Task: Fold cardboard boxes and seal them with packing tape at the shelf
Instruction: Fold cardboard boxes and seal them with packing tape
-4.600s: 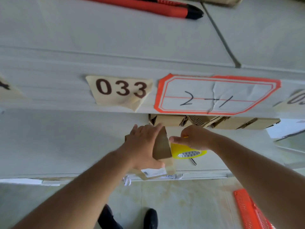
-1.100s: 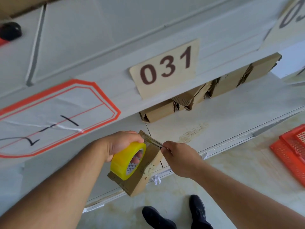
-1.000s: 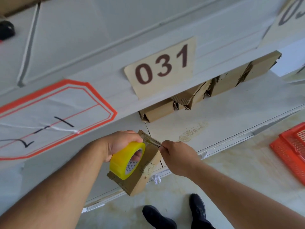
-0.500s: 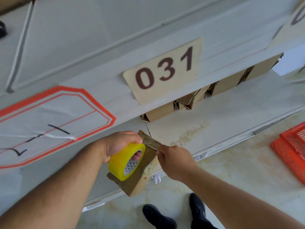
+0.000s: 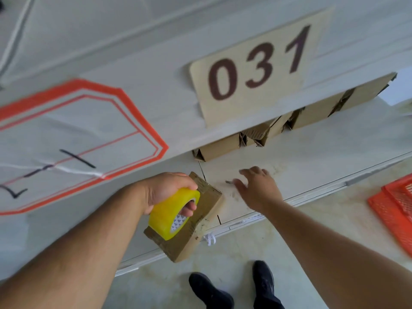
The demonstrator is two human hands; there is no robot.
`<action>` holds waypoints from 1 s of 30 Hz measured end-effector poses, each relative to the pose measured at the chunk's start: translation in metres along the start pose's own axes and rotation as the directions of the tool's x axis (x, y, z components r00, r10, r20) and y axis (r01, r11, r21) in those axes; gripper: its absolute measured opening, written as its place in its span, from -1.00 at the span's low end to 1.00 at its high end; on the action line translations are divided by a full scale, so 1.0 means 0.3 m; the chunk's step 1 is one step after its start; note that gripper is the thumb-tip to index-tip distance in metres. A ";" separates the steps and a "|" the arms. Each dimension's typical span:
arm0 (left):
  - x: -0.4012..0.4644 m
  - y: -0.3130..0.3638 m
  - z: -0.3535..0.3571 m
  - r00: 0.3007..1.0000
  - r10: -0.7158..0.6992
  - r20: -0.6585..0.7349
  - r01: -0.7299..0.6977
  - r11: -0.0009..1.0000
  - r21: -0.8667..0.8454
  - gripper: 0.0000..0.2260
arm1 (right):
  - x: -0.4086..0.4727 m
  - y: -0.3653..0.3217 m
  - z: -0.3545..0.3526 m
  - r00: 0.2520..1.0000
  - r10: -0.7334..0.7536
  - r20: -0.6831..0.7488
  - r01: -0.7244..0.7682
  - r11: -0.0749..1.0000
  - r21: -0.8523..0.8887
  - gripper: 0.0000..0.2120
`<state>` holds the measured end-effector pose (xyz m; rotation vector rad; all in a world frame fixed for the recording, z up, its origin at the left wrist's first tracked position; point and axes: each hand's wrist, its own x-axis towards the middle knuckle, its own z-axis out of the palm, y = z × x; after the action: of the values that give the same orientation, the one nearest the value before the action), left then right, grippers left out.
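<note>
A small brown cardboard box (image 5: 196,228) lies at the front edge of the lower white shelf (image 5: 312,157), partly past the edge. My left hand (image 5: 166,189) grips a yellow roll of packing tape (image 5: 170,216) with fingers through its core and holds it against the top of the box. My right hand (image 5: 256,186) hovers over the shelf just right of the box, fingers spread and holding nothing. A small thin grey object (image 5: 229,181) lies on the shelf by its fingertips; I cannot tell what it is.
Several folded cardboard boxes (image 5: 289,123) line the back of the lower shelf. The upper shelf edge carries a "031" label (image 5: 256,70) and an orange-bordered sign (image 5: 73,139). An orange plastic crate (image 5: 394,208) stands on the floor at right. My black shoes (image 5: 236,288) are below.
My right hand has let go of the box's end and moved right, opening over the shelf. The thin grey object now lies on the shelf. My left hand stays on the tape roll.
</note>
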<state>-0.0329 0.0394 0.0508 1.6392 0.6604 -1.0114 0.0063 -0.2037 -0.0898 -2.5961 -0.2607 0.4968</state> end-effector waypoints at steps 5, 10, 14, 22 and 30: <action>0.004 -0.012 -0.015 1.000 0.013 -0.024 -0.014 1.000 -0.014 -0.62 | 0.020 -0.262 0.019 0.970 -0.131 0.205 0.032 0.904 0.426 -0.52; 0.002 -0.015 -0.011 0.998 0.059 -0.022 -0.059 0.998 -0.010 -0.67 | 0.041 -0.282 0.072 0.983 -0.077 0.164 0.021 0.948 0.319 -0.60; -0.029 -0.042 -0.022 0.990 0.116 -0.078 -0.119 0.993 -0.029 -0.73 | 0.044 -0.281 0.088 0.985 -0.043 0.167 -0.012 0.948 0.317 -0.60; -0.124 -0.232 -0.093 0.953 0.149 -0.263 -0.252 0.872 -0.420 -0.76 | 0.007 -0.336 0.060 0.996 0.026 0.090 -0.031 0.998 0.058 -0.49; -0.268 -0.385 -0.100 0.723 0.069 -0.688 -0.551 0.657 -0.514 -0.85 | -0.387 -0.471 0.208 0.820 -0.566 0.088 0.571 0.796 -0.199 -0.25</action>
<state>-0.1586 0.1074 0.0672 1.2869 0.9788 0.1369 -0.1377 -0.0861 -0.0367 -2.5302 -1.1250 0.2854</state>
